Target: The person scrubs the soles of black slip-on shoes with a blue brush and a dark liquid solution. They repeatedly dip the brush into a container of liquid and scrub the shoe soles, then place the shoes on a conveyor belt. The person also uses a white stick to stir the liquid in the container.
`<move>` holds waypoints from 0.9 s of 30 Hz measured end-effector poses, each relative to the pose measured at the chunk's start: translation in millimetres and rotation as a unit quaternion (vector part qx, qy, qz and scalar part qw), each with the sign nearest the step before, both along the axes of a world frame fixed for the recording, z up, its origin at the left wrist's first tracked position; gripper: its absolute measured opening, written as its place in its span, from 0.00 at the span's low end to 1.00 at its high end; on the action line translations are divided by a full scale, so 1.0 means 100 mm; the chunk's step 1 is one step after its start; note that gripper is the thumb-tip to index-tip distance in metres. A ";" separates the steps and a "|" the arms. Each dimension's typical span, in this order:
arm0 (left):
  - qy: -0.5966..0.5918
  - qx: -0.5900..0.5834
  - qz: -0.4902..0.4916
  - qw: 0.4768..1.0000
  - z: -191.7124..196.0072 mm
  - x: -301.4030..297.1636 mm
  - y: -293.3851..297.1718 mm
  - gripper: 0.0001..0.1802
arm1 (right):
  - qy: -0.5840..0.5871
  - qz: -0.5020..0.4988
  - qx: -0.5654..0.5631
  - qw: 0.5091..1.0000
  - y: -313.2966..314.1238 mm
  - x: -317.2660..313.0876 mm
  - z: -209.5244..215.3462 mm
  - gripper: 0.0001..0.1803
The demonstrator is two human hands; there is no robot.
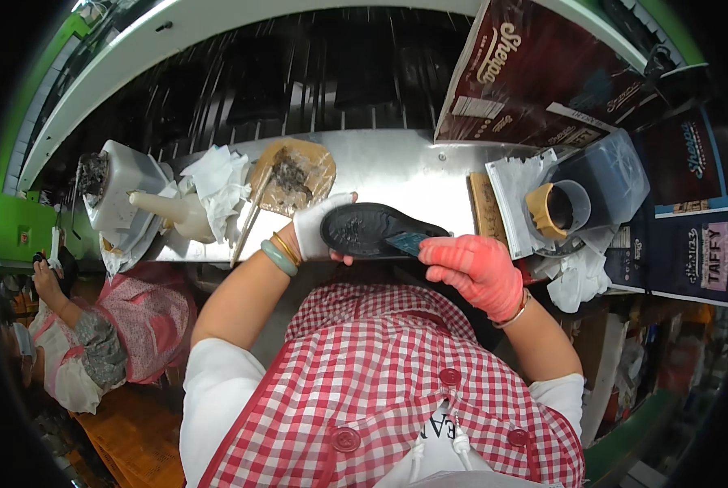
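My left hand (315,228), in a white glove with bare fingertips, grips a black shoe sole (362,228) at its wide end. The sole lies level above the bench's near edge, its hollowed face up. My right hand (474,272), in a pink glove, pinches a small flat blue-green piece (407,242) between thumb and fingers. That piece touches the sole near its narrower end. Whether it is a scraper or a folded cloth, I cannot tell. The fingers under the sole are mostly hidden.
On the metal bench (396,163), a brown pad with dark residue (295,175), crumpled white paper (220,183) and a pale bottle (173,211) lie left. A clear cup (571,205) stands right, near printed cardboard (535,73). Another person (104,342) sits at left.
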State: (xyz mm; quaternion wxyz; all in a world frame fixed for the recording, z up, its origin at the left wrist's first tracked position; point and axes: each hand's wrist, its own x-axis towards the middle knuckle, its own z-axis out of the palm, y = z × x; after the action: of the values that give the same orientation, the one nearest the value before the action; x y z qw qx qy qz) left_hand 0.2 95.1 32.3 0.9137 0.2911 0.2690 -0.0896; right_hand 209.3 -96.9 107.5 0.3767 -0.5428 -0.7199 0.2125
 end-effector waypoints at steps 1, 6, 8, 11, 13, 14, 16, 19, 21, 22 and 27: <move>-0.009 -0.016 0.030 0.999 -0.05 -0.03 -0.03 0.33 | -0.005 -0.025 0.022 0.999 -0.03 0.00 0.05 0.12; -0.115 -0.008 0.095 0.989 -0.13 -0.13 -0.20 0.30 | 0.261 -0.265 0.175 0.912 -0.21 -0.10 -0.02 0.16; -0.162 -0.002 0.128 0.978 -0.09 -0.17 -0.31 0.29 | 0.310 -0.273 0.208 0.887 -0.22 -0.04 -0.18 0.18; -0.233 0.037 0.167 0.957 0.27 -0.28 -0.45 0.31 | 0.301 -0.296 0.257 0.869 -0.14 -0.09 -0.30 0.18; -0.262 0.098 0.178 0.943 0.48 -0.35 -0.42 0.33 | 0.256 -0.298 0.264 0.881 -0.15 -0.09 -0.33 0.18; -0.275 0.137 0.217 0.927 0.66 -0.35 -0.41 0.32 | 0.232 -0.310 0.268 0.882 -0.17 -0.11 -0.34 0.18; -0.324 0.212 0.239 0.891 1.13 -0.29 -0.34 0.33 | 0.195 -0.325 0.283 0.881 -0.20 -0.11 -0.38 0.18; -0.361 0.215 0.280 0.863 1.71 0.06 -0.02 0.34 | 0.191 -0.321 0.324 0.869 -0.30 -0.07 -0.43 0.18; -0.342 0.184 0.329 0.861 2.12 0.47 0.40 0.32 | 0.167 -0.341 0.315 0.870 -0.32 -0.06 -0.42 0.18; -0.415 0.154 0.320 0.838 2.26 0.63 0.74 0.30 | 0.152 -0.337 0.318 0.873 -0.27 -0.08 -0.39 0.18; -0.258 0.162 0.418 0.856 1.94 1.24 0.64 0.30 | 0.089 -0.340 0.336 0.874 -0.20 -0.06 -0.54 0.17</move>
State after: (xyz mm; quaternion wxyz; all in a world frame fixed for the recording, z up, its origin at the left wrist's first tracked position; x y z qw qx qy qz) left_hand 124.3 159.1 226.7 0.8414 0.3080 0.1307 0.4243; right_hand 203.3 -116.8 53.7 0.6477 -0.5735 -0.4826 -0.1364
